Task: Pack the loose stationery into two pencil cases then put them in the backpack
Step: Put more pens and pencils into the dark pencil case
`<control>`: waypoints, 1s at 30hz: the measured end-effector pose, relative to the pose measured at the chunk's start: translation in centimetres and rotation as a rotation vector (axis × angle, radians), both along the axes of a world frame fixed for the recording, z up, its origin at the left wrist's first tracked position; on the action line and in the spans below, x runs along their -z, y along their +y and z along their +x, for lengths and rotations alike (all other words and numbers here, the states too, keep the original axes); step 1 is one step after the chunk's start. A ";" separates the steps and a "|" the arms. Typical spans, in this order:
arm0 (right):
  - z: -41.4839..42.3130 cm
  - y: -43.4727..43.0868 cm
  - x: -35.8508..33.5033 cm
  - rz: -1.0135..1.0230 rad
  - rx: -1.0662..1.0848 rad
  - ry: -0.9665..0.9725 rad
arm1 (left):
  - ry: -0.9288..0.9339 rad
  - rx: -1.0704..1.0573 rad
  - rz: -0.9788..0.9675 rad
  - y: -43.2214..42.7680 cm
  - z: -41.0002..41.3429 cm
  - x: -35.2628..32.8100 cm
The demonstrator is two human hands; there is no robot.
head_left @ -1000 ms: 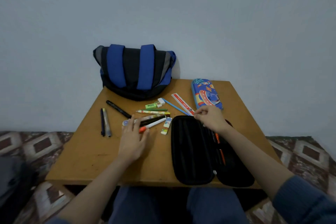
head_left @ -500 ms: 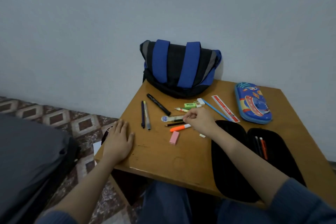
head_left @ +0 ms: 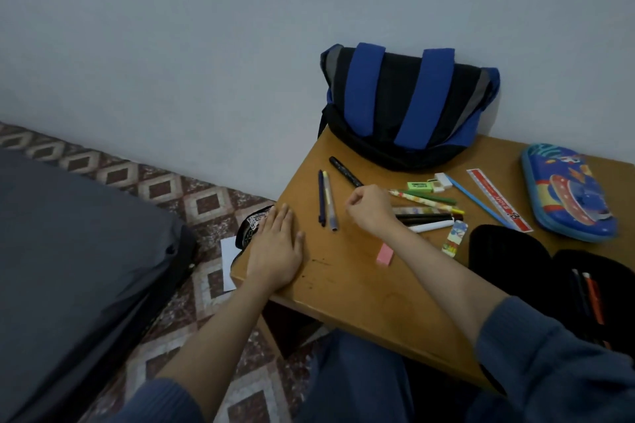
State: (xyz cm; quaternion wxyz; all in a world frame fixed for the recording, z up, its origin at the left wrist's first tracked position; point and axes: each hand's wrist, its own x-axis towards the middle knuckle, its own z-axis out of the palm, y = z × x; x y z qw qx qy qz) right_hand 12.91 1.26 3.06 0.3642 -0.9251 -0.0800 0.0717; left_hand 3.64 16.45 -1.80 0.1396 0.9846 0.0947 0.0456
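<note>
Well, right hand (head_left: 369,211) was curled over the pens (head_left: 426,217), contents unclear; left hand (head_left: 275,251) lay flat on table (head_left: 360,295). Bundled grab looked best.

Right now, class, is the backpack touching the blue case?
Apart. The head view shows a strip of bare table between the backpack and the blue case.

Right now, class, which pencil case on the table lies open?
The black pencil case, spread flat at the near right with pens inside; the blue cartoon-printed pencil case behind it is shut.
</note>
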 end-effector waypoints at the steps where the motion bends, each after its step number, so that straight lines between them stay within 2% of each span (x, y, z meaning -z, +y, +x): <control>1: 0.2 0.5 0.0 0.000 0.001 -0.005 | 0.004 -0.001 0.001 0.0 0.0 0.0; 8: 1.7 3.7 0.0 0.017 -0.018 -0.090 | -0.009 -0.002 -0.015 0.0 0.0 0.1; 16: 1.5 5.2 0.9 -0.369 -0.076 -0.217 | -0.036 0.000 -0.040 0.1 0.0 0.3; 30: 1.8 1.7 0.8 -0.663 -0.094 -0.316 | -0.032 -0.012 -0.046 -0.1 -0.1 0.2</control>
